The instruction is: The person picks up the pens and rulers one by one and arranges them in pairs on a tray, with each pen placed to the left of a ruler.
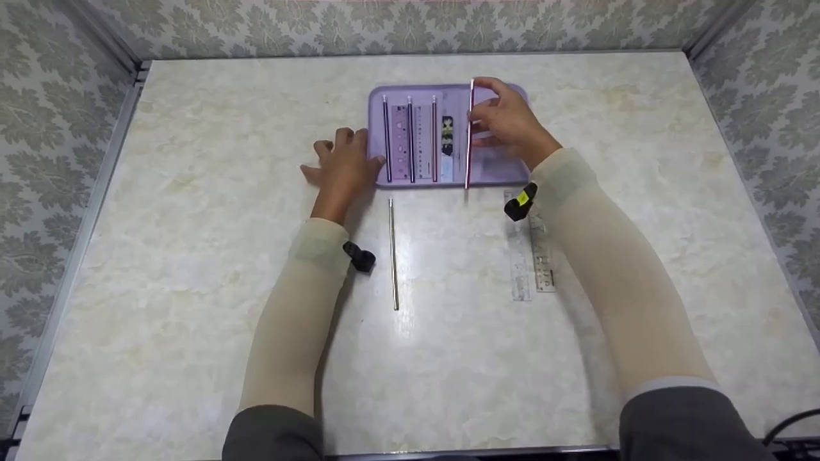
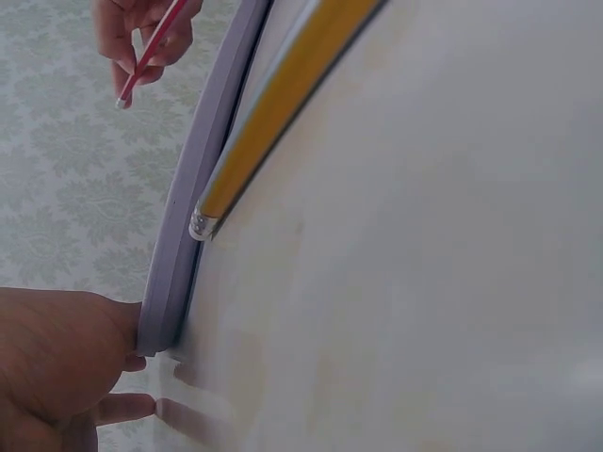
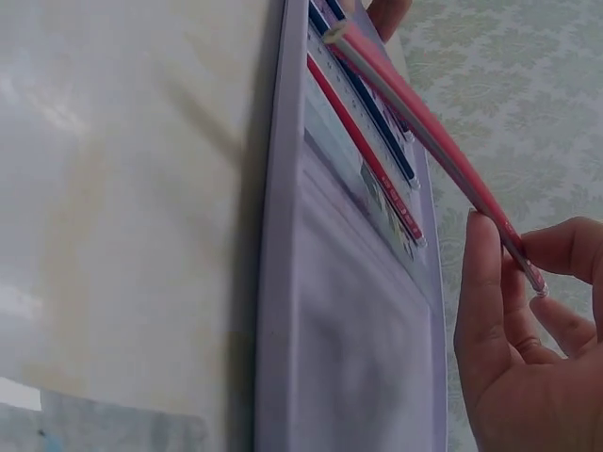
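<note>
Here we have the right hand (image 1: pixel 509 121) over the purple rectangular tray (image 1: pixel 506 168), fingers and thumb pinching a slim pink-red striped pencil (image 1: pixel 469 137) near its white-tipped far end, and that pencil sits above the tray, clear of its floor. Across to the left hand (image 1: pixel 346 160): fingers spread loose, thumb at the tray's left rim, nothing gripped. Inside, we count two dark blue pencils (image 1: pixel 387 144) and one red wooden pencil (image 1: pixel 435 144), parallel over two flat printed rulers (image 1: pixel 400 144), with a dark patterned piece (image 1: pixel 447 134) beside them that we can't identify. Out front, a yellow-gold pencil (image 1: pixel 393 256) lies alone; to the right, two clear plastic rulers (image 1: pixel 521 275) are partly hidden from our head view by the right wrist and its black camera (image 1: pixel 520 203). Beneath it all runs a glossy cream marbled tabletop (image 1: pixel 192 256), boxed by grey damask-patterned walls (image 1: pixel 410 25), a black cable (image 1: pixel 791 422) at lower right.
</note>
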{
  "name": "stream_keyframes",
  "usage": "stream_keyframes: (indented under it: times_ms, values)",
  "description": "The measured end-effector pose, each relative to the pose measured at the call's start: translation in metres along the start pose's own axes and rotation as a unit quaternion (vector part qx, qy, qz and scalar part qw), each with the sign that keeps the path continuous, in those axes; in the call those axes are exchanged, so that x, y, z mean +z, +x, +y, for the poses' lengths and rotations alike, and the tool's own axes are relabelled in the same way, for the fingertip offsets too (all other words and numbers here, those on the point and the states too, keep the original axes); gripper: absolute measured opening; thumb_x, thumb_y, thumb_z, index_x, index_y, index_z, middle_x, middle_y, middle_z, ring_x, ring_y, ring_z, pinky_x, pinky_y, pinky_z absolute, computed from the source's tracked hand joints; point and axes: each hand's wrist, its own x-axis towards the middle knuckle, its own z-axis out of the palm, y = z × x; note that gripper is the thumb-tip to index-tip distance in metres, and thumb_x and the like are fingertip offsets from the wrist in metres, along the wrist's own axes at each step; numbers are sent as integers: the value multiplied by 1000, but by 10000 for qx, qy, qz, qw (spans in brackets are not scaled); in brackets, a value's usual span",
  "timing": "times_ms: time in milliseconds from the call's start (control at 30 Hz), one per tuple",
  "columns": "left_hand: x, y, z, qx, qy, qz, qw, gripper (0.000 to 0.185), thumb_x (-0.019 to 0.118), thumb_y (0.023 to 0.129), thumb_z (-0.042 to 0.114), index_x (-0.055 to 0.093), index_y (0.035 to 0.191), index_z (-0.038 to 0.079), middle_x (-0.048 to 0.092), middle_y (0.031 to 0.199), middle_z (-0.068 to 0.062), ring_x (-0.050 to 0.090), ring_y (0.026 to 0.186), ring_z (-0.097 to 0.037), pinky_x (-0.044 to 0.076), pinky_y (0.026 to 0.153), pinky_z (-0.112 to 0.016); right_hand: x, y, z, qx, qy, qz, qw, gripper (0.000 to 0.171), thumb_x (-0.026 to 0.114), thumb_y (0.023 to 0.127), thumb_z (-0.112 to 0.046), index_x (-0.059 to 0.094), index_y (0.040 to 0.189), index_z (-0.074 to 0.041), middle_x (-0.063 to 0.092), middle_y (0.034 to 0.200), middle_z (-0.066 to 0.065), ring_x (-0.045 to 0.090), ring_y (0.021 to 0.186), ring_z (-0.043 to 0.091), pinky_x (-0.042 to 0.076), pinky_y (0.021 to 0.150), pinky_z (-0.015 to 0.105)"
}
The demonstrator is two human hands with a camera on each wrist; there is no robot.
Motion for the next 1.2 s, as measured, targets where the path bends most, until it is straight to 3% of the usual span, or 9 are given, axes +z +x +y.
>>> stream_keyframes:
  times_ms: [467,733,867,1200]
  values:
    - [-1,2,1,-28,57,-128,9999,71,50,101,57,21,163,37,16,170,4,10,152,-44,9,111,-83,-5,12,-11,137,-836,382,9957,67,57,100,-11,37,155,-43,54,132,4,66,114,24,63,79,34]
    - [-2,1,1,-58,22,-174,9998,72,50,101,57,19,163,38,15,170,5,7,153,-44,7,112,-82,4,19,-5,100,-988,407,9942,70,55,98,-8,35,157,-40,59,119,2,68,104,20,63,79,36]
    - [-2,0,0,-10,-1,-96,10000,70,51,102,56,22,162,37,17,169,4,9,153,-44,8,112,-82,6,22,-4,72,-1140,401,9926,71,54,97,-8,34,158,-38,60,121,2,70,100,19,63,80,37]
    - [-1,1,-1,13,40,-61,10000,71,51,101,57,22,163,36,18,169,3,10,152,-44,8,112,-83,9,31,3,17,-2161,662,9741,66,57,98,-14,37,158,-33,60,124,2,66,90,13,63,74,30]
